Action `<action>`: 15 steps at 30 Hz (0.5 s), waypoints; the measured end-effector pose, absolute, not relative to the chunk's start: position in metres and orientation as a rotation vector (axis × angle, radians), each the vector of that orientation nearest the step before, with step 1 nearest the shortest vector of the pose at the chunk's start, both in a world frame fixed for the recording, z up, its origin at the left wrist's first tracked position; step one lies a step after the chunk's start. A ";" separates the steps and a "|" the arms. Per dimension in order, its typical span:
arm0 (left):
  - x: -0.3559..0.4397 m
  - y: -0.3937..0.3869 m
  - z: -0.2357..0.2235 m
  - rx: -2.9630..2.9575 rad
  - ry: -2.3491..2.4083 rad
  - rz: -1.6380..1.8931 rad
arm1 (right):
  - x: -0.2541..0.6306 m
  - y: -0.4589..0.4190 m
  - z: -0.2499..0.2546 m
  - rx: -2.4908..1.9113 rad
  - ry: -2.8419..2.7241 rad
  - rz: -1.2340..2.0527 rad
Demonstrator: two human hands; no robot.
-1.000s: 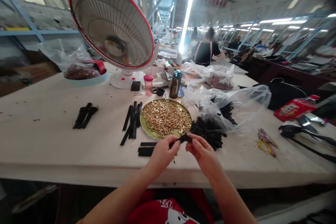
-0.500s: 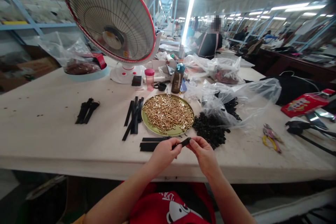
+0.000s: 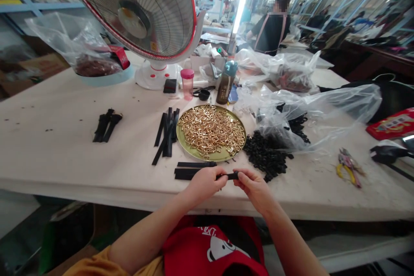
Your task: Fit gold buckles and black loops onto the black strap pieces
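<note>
Between my two hands runs a short black strap (image 3: 231, 176), close to the table's front edge. My left hand (image 3: 207, 181) pinches its left part, and my right hand (image 3: 251, 183) pinches its right end; the fingers hide both ends. Just left of my left hand lie flat black straps (image 3: 186, 174) on the table. Beyond my hands is a round olive-green tray (image 3: 190, 152) heaped with small gold metal buckles (image 3: 213, 131). Right of the tray spreads a pile of small black pieces (image 3: 268, 155), too small to make out exactly.
More black straps (image 3: 166, 133) lie left of the tray, with a black bundle (image 3: 107, 126) farther left. A large fan (image 3: 145, 21) stands behind, near a pink-lidded cup (image 3: 187, 84) and a bottle (image 3: 226, 82). Pliers (image 3: 349, 168) and a plastic bag (image 3: 291, 125) are to the right. A person (image 3: 271, 30) stands far off.
The view has tilted down and shifted slightly. The strap between my hands is now nearly level, where before its right end slanted upward. Both hands keep hold of it.
</note>
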State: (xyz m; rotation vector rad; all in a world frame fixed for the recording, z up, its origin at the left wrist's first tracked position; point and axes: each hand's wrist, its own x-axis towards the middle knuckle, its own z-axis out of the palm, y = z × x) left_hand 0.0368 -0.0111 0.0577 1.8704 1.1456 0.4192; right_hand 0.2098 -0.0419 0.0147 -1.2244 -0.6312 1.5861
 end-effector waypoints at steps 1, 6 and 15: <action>0.039 -0.011 0.057 1.860 1.154 0.439 | 0.207 -0.042 0.013 -1.205 -0.605 1.579; 0.050 -0.016 0.048 1.751 1.145 0.538 | 0.198 -0.044 0.001 -1.132 -0.570 1.516; 0.059 -0.024 0.056 1.527 0.999 0.607 | 0.203 -0.061 0.025 -1.177 -0.743 1.396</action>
